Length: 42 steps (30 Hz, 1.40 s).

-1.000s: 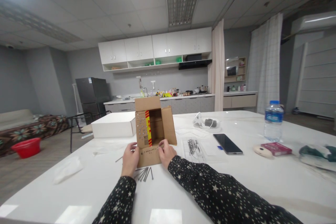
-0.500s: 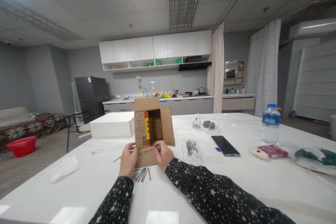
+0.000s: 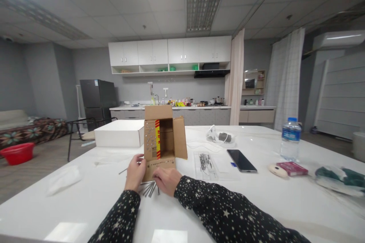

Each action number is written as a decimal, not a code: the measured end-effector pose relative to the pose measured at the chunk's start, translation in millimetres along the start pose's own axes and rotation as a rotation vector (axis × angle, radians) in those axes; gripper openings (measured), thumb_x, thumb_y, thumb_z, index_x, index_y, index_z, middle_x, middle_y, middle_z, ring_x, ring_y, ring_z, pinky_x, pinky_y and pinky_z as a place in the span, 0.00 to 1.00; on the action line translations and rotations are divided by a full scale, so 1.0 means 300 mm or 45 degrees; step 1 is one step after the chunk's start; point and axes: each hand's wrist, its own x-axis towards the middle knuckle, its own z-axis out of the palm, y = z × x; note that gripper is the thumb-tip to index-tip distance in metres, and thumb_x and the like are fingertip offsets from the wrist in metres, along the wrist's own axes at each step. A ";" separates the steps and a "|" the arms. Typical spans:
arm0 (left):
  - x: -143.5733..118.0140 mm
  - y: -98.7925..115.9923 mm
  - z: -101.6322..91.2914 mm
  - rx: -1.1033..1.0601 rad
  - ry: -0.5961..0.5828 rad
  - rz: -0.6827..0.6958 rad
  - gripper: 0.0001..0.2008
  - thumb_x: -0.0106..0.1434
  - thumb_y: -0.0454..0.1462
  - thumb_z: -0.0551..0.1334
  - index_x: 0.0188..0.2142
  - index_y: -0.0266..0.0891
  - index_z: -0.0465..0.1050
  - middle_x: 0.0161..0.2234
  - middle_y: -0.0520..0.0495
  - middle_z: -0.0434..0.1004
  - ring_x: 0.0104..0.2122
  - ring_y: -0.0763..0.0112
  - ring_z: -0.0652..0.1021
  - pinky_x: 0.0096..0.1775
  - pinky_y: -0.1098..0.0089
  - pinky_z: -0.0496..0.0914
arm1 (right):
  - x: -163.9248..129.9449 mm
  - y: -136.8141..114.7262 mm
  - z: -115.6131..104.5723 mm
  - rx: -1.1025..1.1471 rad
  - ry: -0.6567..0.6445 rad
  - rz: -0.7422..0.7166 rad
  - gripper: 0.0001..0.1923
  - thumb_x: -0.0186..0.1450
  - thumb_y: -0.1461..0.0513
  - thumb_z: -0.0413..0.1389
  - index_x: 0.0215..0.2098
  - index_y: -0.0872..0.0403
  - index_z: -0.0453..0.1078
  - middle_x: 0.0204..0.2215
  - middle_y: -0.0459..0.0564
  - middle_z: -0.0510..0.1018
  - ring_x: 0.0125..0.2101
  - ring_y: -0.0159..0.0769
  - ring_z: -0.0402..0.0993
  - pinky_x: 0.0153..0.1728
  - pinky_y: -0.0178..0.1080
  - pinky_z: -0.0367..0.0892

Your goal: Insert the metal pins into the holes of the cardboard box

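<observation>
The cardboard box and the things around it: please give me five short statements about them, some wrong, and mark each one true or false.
1. The cardboard box stands open on the table. True.
2. The left hand is at the white box. False: it is at the cardboard box's lower front flap.
3. The right hand is close to the thin metal pieces. True.
4. The phone lies inside the cardboard box. False: it lies on the table, to the right of the clear case.
5. The bottle has a blue cap. True.
</observation>
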 end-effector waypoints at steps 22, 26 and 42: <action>-0.001 -0.008 -0.002 0.040 0.010 0.011 0.17 0.55 0.39 0.54 0.44 0.35 0.68 0.36 0.42 0.76 0.32 0.66 0.77 0.36 0.67 0.70 | -0.005 -0.018 0.005 0.237 -0.104 0.019 0.10 0.56 0.68 0.52 0.37 0.53 0.67 0.27 0.45 0.74 0.27 0.31 0.71 0.32 0.31 0.65; -0.003 -0.004 -0.004 0.054 0.025 0.037 0.17 0.55 0.39 0.54 0.43 0.35 0.69 0.36 0.42 0.76 0.32 0.66 0.77 0.36 0.66 0.70 | -0.005 -0.016 0.005 0.242 -0.122 -0.018 0.09 0.55 0.68 0.52 0.34 0.53 0.68 0.29 0.46 0.75 0.30 0.32 0.71 0.34 0.32 0.66; -0.004 -0.005 -0.001 0.053 0.025 0.062 0.17 0.55 0.39 0.54 0.43 0.35 0.69 0.35 0.42 0.77 0.31 0.66 0.77 0.36 0.66 0.71 | -0.003 -0.023 -0.008 0.263 -0.169 -0.032 0.09 0.50 0.68 0.54 0.30 0.54 0.69 0.28 0.46 0.73 0.29 0.32 0.70 0.33 0.32 0.66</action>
